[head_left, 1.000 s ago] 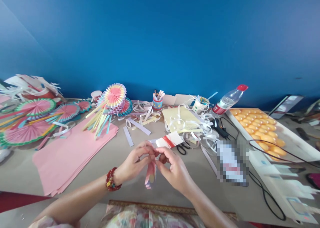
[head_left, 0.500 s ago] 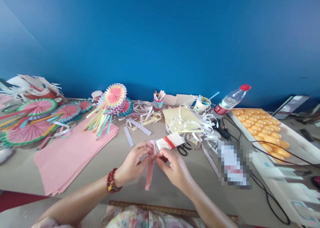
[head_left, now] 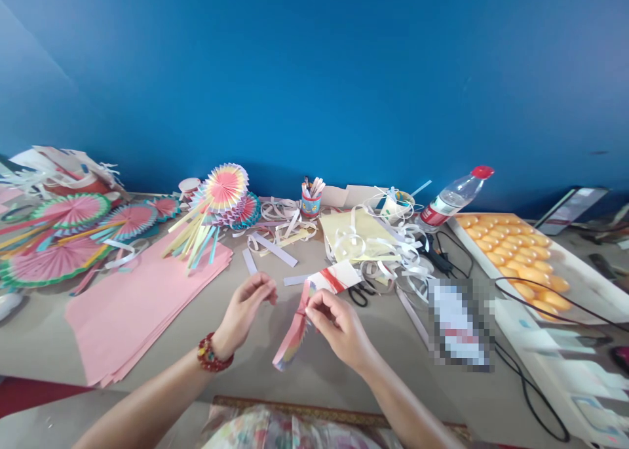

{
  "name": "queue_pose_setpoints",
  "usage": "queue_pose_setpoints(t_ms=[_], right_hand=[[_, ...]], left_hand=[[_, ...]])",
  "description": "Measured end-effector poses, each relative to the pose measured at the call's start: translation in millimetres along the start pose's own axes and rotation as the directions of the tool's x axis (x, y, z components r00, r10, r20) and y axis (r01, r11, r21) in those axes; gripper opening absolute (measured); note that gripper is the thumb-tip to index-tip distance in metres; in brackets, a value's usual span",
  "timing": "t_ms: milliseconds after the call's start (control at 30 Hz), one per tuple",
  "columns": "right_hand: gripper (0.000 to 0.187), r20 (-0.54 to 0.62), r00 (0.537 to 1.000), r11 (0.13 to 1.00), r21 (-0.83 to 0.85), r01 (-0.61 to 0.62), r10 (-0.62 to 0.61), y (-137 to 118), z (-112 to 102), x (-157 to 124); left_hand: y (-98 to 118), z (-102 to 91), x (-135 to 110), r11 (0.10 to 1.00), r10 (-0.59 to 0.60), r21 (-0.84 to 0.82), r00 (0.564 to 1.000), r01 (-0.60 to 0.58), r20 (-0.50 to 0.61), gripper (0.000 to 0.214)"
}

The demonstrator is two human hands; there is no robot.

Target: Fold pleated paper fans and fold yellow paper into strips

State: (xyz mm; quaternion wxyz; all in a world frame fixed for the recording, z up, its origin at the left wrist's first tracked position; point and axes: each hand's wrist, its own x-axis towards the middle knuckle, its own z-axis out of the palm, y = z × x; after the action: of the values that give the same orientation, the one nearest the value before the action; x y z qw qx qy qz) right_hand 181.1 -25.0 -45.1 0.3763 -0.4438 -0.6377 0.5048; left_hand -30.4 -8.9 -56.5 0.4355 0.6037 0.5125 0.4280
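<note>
A narrow pleated strip of pink paper (head_left: 291, 341) with purple and yellowish edges hangs at a slant above the table. My right hand (head_left: 339, 321) pinches it near the middle, where a thin reddish line crosses it. To the left and apart from the strip, my left hand (head_left: 248, 308) has its fingertips pressed together; whatever is between them, if anything, is too small to make out. Just behind the strip lies a white card wound with red thread (head_left: 339, 277). Beside that card rest black-handled scissors (head_left: 361, 294), partly covered.
Pink paper sheets (head_left: 147, 305) lie at left, with finished paper fans (head_left: 226, 190) behind them. Curled white strips surround a yellow sheet (head_left: 354, 233). A pen cup (head_left: 310, 204), a tilted bottle (head_left: 452, 200), black cables (head_left: 528, 383) and a tray of orange domes (head_left: 590, 285) stand around.
My left hand has let go of the pleated paper and moved left. The paper has turned and spread slightly, showing its coloured edges, while my right hand keeps hold.
</note>
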Motion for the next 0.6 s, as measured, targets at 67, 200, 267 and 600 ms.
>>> queue_pose_setpoints(t_ms=[67, 200, 267, 600], right_hand=[[0.019, 0.0, 1.0, 1.0, 0.022, -0.011, 0.011, 3.4, 0.1, 0.6], [0.016, 0.011, 1.0, 0.999, 0.04, -0.02, 0.02, 6.6, 2.7, 1.9], [0.016, 0.011, 1.0, 0.999, 0.045, -0.016, 0.015, 5.1, 4.5, 2.0], [0.021, -0.01, 1.0, 1.0, 0.021, -0.023, 0.023, 0.6, 2.7, 2.2]], left_hand=[[0.2, -3.9, -2.4, 0.975, 0.202, 0.114, 0.973, -0.19, -0.109, 0.015], [9.9, -0.6, -8.4, 0.757, 0.528, 0.372, 0.838, -0.538, 0.137, 0.019], [13.2, 5.1, -9.0, 0.709, 0.515, 0.427, 0.826, -0.561, 0.228, 0.02], [18.7, 11.7, -2.3, 0.967, 0.199, 0.087, 0.924, -0.239, 0.328, 0.023]])
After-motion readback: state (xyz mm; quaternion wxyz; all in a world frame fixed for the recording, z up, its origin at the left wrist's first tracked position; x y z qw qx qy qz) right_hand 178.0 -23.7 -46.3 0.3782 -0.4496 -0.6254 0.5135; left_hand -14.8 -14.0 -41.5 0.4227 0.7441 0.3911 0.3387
